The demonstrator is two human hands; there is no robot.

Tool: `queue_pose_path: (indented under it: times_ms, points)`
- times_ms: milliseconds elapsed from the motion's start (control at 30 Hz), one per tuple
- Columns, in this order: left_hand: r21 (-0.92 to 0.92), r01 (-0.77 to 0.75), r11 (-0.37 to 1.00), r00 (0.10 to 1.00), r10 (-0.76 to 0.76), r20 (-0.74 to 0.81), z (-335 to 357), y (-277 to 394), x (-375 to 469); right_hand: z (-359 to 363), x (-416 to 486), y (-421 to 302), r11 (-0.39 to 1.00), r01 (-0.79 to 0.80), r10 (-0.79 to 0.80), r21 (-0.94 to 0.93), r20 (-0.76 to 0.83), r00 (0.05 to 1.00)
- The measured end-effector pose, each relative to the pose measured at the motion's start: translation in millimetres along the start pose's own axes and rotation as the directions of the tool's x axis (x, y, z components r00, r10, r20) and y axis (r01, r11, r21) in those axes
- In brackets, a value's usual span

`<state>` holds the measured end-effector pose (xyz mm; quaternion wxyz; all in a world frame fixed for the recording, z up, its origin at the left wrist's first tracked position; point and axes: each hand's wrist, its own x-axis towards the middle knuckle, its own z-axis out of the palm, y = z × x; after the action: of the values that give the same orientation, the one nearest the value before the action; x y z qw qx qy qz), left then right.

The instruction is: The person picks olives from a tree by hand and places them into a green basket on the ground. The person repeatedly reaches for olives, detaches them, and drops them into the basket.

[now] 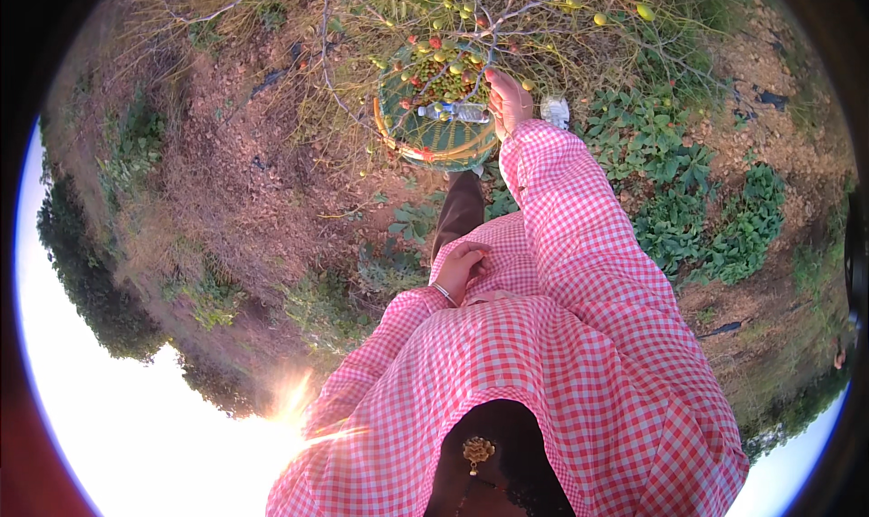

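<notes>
My right hand [510, 101] reaches forward to the right rim of a green basket [421, 137], among thin branches with small fruits. A red spot shows at its fingertips; whether this is a fruit or a nail, I cannot tell. Close to my waist, my left hand [463, 268] is held with curled fingers, and what they may hold is hidden. Many small green and reddish fruits [441, 75] lie in the basket. A clear plastic bottle [465, 112] with a blue label rests in there too. Larger green fruits [572, 3] hang on a grey branch [499, 25] above the basket.
Bare twigs [326, 62] spread across the far side and over the basket. A white object [555, 112] lies right of my right hand. Leafy green plants [679, 184] grow on the right, and stony reddish soil [224, 116] with dry grass extends left.
</notes>
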<state>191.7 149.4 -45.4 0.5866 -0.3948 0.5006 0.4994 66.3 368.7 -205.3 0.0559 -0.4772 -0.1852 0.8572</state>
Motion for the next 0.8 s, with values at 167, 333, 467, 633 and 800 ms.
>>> queue_pose_path:
  times_ms: [167, 333, 467, 633, 800]
  points:
    - [0.008, 0.002, 1.0, 1.0, -0.002, -0.007, -0.6, -1.3, 1.1, 9.1, 1.2, -11.1, 0.996, 0.005, 0.003, -0.094, 0.088, 0.996]
    - [0.017, -0.005, 1.0, 1.0, 0.006, -0.025, -0.3, -1.8, -0.2, 19.2, 10.7, -5.5, 0.992, 0.083, -0.076, -0.099, 0.069, 0.995]
    - [0.004, -0.007, 1.0, 0.999, 0.007, -0.044, 1.9, -1.0, -2.9, 15.9, 8.9, -3.9, 0.997, 0.059, -0.055, -0.039, 0.105, 0.993]
    - [-0.004, -0.022, 1.0, 0.999, 0.022, -0.028, 3.6, -2.9, -1.9, -2.0, -4.6, -3.8, 1.0, 0.023, -0.023, -0.002, 0.098, 0.995]
    - [-0.018, -0.016, 1.0, 1.0, 0.016, -0.012, 5.3, -6.2, 1.7, -34.4, -28.1, 6.0, 1.0, 0.024, -0.024, -0.001, 0.024, 0.999]
